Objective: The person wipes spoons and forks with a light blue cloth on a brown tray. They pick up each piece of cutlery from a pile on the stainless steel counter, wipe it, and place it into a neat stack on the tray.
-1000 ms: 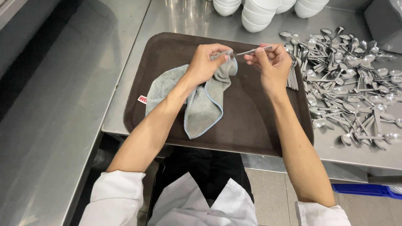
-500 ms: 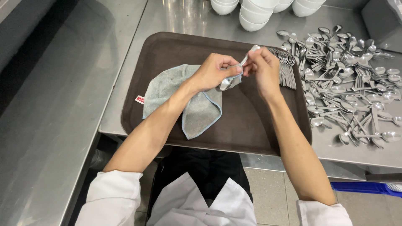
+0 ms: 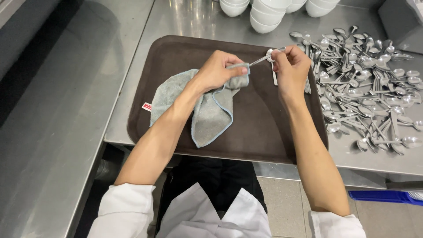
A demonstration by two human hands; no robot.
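Over the brown tray (image 3: 264,132), the left hand (image 3: 218,70) is closed around a bunched grey cloth (image 3: 211,108), its fingers wrapping one end of a spoon (image 3: 263,58). Just right of those fingers, the right hand (image 3: 291,68) pinches the spoon's other end between fingertips. Further right of that hand, a heap of spoons (image 3: 370,83) lies on the steel counter (image 3: 185,20), with white bowls (image 3: 264,13) beyond the fingers.

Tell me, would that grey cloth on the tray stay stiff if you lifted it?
Probably not: the grey cloth droops in soft folds from the left hand, so it looks floppy. It likely weighs little, bunching easily around the spoon that the right hand pinches.
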